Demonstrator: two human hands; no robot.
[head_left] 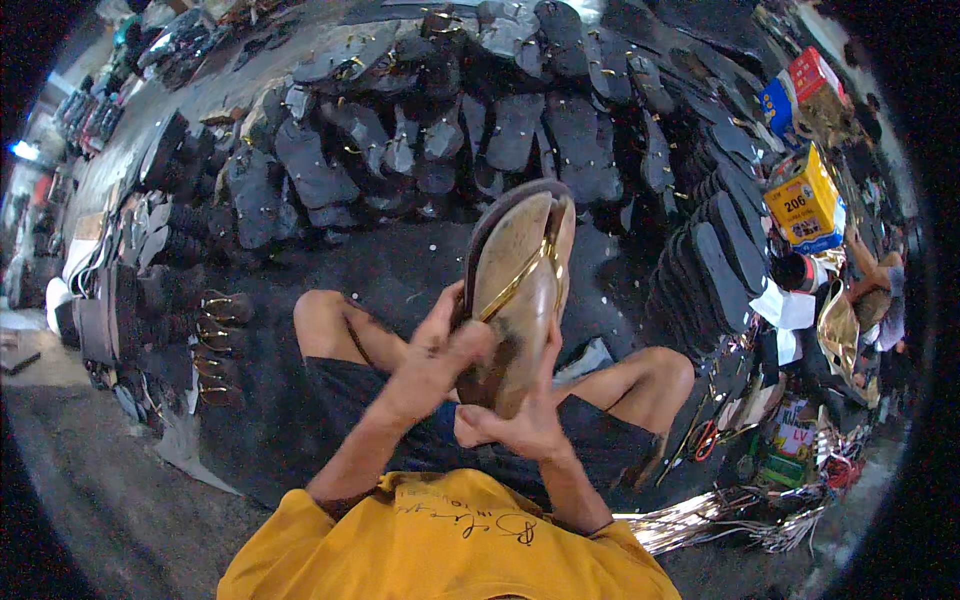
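Observation:
In front of my chest I hold a thong sandal (pixel 480 235) with a dark sole, fitted on a brown foot-shaped shoe last (pixel 519 315). A thin gold strap (pixel 518 280) runs across the last and up to its toe split. My left hand (pixel 425 375) grips the left side, fingers along the sole's edge and thumb over the last. Around the heel end, my right hand (pixel 515 428) is closed, with fingers reaching up the right side. The sandal's underside is hidden.
Dark soles (pixel 440 140) lie in rows ahead, many with gold fittings. Stacked soles (pixel 710 265) lean at the right, beside a yellow tin (pixel 805 200). Orange-handled scissors (pixel 705 440) and shiny strips (pixel 690 515) lie lower right. Another person (pixel 875 285) is at the far right.

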